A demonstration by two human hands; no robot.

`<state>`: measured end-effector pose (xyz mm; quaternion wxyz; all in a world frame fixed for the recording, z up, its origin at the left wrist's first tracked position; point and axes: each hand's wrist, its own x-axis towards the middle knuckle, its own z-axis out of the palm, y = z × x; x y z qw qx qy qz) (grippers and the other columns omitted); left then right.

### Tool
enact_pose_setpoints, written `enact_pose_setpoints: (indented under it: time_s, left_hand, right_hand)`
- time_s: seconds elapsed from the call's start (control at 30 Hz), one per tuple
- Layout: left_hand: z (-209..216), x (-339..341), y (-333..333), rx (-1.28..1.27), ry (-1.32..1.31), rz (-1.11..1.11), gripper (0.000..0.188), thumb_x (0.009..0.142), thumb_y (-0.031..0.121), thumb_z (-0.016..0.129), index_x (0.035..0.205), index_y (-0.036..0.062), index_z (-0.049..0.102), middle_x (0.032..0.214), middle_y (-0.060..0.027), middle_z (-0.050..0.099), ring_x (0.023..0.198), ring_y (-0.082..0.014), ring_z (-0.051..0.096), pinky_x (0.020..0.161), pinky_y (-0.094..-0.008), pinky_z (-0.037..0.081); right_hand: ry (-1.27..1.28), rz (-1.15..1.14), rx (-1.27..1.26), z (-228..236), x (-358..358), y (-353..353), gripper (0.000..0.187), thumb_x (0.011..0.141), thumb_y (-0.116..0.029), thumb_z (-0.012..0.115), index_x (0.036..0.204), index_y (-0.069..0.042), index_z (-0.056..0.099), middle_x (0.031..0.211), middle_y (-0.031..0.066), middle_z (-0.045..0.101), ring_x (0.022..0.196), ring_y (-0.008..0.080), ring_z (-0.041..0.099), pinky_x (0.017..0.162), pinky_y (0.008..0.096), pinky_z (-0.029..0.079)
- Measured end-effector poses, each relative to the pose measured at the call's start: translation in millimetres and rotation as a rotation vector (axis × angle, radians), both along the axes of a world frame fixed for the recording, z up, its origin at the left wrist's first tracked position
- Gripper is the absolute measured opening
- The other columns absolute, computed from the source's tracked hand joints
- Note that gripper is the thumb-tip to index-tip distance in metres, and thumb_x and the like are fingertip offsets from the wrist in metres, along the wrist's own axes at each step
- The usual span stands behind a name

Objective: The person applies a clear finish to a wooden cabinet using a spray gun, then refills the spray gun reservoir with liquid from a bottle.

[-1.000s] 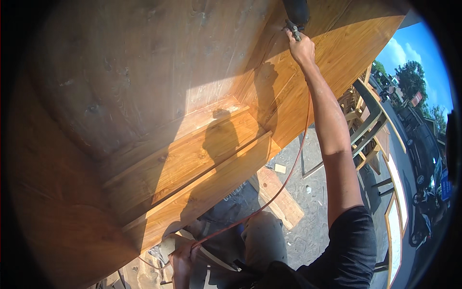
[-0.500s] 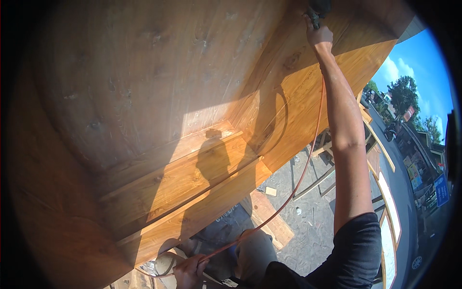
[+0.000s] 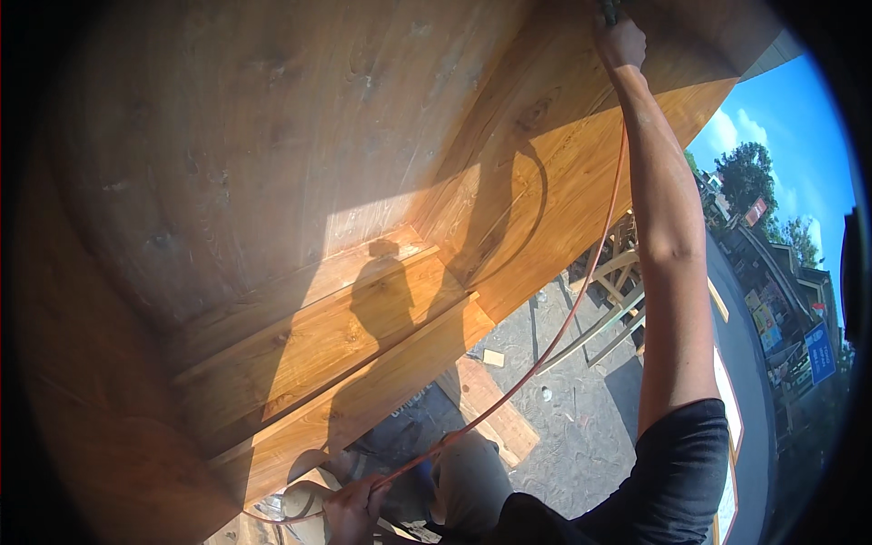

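My right hand (image 3: pixel 623 44), on an arm stretched up and forward, is closed round the handle of a dark spray gun (image 3: pixel 609 11). The upper picture edge cuts off most of the gun. A thin reddish-brown hose (image 3: pixel 536 371) hangs from it and sags down to my left hand (image 3: pixel 355 510), whose fingers are wrapped round it low in front of me. Before me stands a large wooden cabinet (image 3: pixel 300 154), its open inside facing me. The side panel (image 3: pixel 545 218) near the gun is orange-brown, partly sunlit, with my shadow across the lower boards.
Below the cabinet's front board (image 3: pixel 381 381) lie a plank (image 3: pixel 495 413) and a small pale block (image 3: pixel 493 358) on grey ground. Curved wooden frame pieces (image 3: pixel 610 313) stand beyond the side panel. A road (image 3: pixel 740 336) runs along the right.
My right hand has risen slightly, and more of the spray gun is cut off at the top. The whole view has shifted slightly. My left hand still grips the hose.
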<state>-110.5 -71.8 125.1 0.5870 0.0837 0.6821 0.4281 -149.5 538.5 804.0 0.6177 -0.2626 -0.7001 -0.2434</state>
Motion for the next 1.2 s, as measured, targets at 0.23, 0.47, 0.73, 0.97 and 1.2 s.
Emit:
enact_pose_setpoints:
  time_s: [0.23,0.47,0.73,0.97,1.2]
  left_hand:
    - [96.8,21.0,-36.6,0.439,1.166,0.142,0.016,0.084,0.014,0.084,0.098,0.0064,0.079,0.072,-0.0139,0.071,0.063,-0.0281,0.071,0.061,-0.0390,0.055]
    - [88.4,18.1,-65.5,0.373,1.203,0.158,0.015,0.093,0.023,0.080,0.098,0.0096,0.077,0.080,-0.0085,0.076,0.065,-0.0277,0.073,0.060,-0.0393,0.055]
    - [92.2,25.8,-92.9,0.184,1.151,0.142,0.016,0.096,0.026,0.077,0.101,0.0110,0.077,0.083,-0.0111,0.076,0.073,-0.0308,0.075,0.065,-0.0396,0.056]
    - [132.3,38.1,-178.7,-0.082,0.992,-0.116,0.018,0.100,0.029,0.072,0.104,0.0116,0.077,0.085,-0.0110,0.077,0.076,-0.0306,0.076,0.068,-0.0401,0.057]
    - [236.1,110.2,-306.1,-0.164,0.647,-0.319,0.023,0.106,0.032,0.064,0.106,0.0119,0.076,0.085,-0.0070,0.077,0.075,-0.0240,0.075,0.072,-0.0369,0.057]
  right_hand:
    - [-0.011,0.014,-0.332,-51.9,14.2,-30.9,0.077,0.090,-0.080,0.060,0.121,-0.012,0.077,0.114,0.0301,0.074,0.115,0.0507,0.067,0.100,0.0519,0.053]
    - [-0.063,-0.034,-0.554,-130.6,25.9,-65.0,0.064,0.095,-0.067,0.063,0.112,-0.007,0.079,0.112,0.0300,0.074,0.112,0.0503,0.068,0.098,0.0525,0.052]
    - [0.083,0.329,-0.841,-266.3,37.5,-86.0,0.069,0.097,-0.065,0.066,0.095,0.003,0.079,0.081,0.0172,0.076,0.068,0.0233,0.070,0.071,0.0397,0.055]
    - [0.302,0.650,-1.301,-407.8,71.8,-198.0,0.053,0.104,-0.049,0.067,0.096,0.002,0.079,0.060,-0.0002,0.054,0.054,0.0084,0.053,0.051,0.0279,0.041]
    - [0.305,0.659,-1.562,-368.1,224.1,-398.9,0.033,0.102,-0.029,0.073,0.115,0.001,0.075,0.067,0.0053,0.066,0.057,0.0117,0.059,0.057,0.0328,0.049]
